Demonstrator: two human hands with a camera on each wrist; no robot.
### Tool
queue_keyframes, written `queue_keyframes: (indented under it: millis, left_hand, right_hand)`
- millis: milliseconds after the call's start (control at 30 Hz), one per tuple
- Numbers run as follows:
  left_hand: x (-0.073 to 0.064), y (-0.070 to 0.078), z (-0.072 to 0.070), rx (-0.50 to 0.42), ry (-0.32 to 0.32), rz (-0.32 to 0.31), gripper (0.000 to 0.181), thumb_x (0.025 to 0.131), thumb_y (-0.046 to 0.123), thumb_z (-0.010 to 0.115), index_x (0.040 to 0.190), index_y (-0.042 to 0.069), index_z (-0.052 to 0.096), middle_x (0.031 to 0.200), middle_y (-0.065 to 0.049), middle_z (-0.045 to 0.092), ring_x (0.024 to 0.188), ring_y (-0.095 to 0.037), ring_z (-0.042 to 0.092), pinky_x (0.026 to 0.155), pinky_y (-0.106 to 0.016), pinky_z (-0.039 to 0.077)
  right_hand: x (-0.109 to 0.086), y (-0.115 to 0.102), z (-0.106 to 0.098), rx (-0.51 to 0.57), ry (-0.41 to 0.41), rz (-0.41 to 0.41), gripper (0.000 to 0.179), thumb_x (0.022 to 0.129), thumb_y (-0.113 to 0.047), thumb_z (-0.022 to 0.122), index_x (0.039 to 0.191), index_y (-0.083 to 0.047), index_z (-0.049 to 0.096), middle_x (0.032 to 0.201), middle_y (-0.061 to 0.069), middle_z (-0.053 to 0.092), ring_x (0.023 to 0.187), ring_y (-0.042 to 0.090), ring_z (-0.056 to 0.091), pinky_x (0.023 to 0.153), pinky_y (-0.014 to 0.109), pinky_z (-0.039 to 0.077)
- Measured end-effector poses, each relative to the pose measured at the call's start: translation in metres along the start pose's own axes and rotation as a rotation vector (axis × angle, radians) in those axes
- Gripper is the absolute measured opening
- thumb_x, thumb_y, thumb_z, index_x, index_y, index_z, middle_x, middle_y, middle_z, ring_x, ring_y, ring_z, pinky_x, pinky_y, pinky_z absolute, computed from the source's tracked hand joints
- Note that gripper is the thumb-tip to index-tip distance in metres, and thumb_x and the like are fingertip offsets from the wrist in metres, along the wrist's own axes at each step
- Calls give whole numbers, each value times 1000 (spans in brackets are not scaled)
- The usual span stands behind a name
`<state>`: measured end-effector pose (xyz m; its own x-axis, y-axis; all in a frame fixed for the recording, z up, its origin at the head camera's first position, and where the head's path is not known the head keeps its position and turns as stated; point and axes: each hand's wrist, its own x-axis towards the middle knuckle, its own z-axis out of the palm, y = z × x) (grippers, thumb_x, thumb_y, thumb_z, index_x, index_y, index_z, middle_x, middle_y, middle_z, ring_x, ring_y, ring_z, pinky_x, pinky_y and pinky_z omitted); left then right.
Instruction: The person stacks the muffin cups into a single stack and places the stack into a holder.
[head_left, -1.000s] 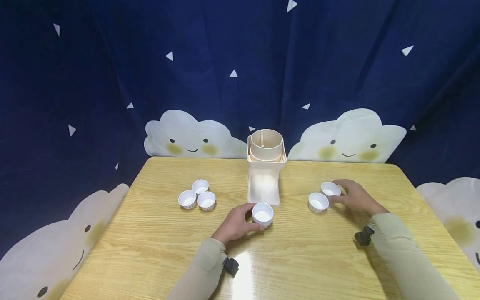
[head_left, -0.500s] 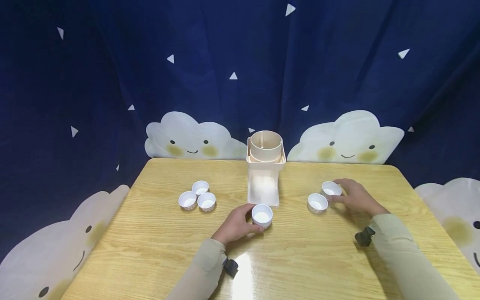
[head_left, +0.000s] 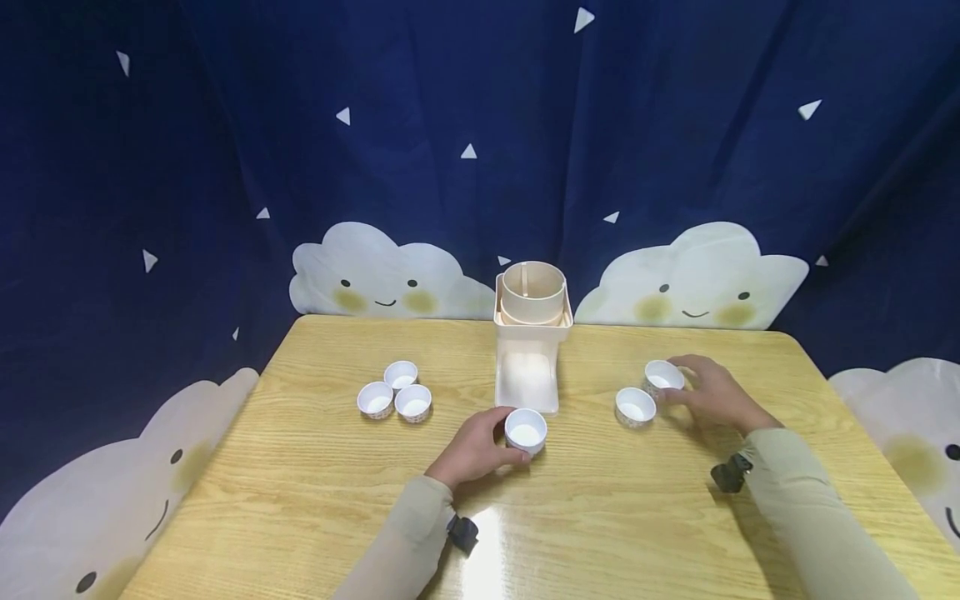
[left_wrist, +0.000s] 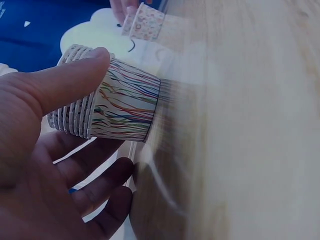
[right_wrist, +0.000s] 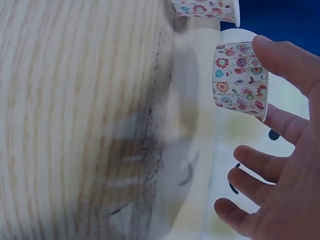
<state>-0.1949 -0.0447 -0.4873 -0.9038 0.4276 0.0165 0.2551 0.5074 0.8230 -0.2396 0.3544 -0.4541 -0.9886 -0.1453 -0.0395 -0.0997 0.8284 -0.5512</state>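
A navy curtain [head_left: 420, 167] printed with clouds backs a wood-grain surface [head_left: 585, 517]. A beige holder [head_left: 527, 375] stands at rear centre, a round container [head_left: 533, 307] set in its top. The left hand [head_left: 474, 450], fingers parted by a cup's breadth, grips nested cups [head_left: 525, 433], striped outermost, just before the holder. The right hand [head_left: 712, 393] pinches a floral cup [right_wrist: 240, 80] between thumb and forefinger, other fingers spread; a second floral cup [head_left: 635, 407] is just beside. Three similar-sized cups [head_left: 413, 404] stand clustered left of the holder.
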Motion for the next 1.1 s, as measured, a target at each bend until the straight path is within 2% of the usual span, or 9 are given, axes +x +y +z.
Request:
queue_keyframes:
  millis: [200, 533, 767, 1100]
  left_hand:
    - [0, 1, -1, 10, 6, -11, 64, 73, 30, 88, 130, 15, 63, 123, -2, 69, 120, -23, 61, 109, -45, 43]
    - [0, 1, -1, 3, 8, -16, 62, 73, 30, 88, 128, 15, 64, 120, -1, 70, 118, -22, 61, 107, -44, 44]
    - [-1, 0, 0, -13, 13, -11, 60, 73, 28, 88, 127, 16, 65, 119, -1, 70, 117, -21, 61, 107, -44, 44]
    - [-1, 1, -1, -27, 8, -16, 61, 73, 28, 88, 128, 16, 65, 120, -2, 70, 119, -22, 61, 109, -45, 43]
  right_hand:
    - [-2, -5, -6, -7, 37, -43, 74, 85, -40, 75, 139, 3, 48, 145, 33, 42, 136, 54, 33, 109, 71, 26]
    - [-3, -14, -11, -53, 15, -8, 75, 87, -42, 73, 141, 2, 46, 148, 35, 38, 138, 56, 29, 110, 71, 25]
    - [-6, -18, -11, -45, 41, -82, 73, 85, -41, 76, 136, 4, 51, 145, 37, 41, 136, 57, 33, 109, 71, 27]
    - [-11, -40, -14, -35, 67, -155, 66, 84, -33, 78, 134, 4, 54, 146, 38, 39, 135, 58, 33, 109, 73, 27]
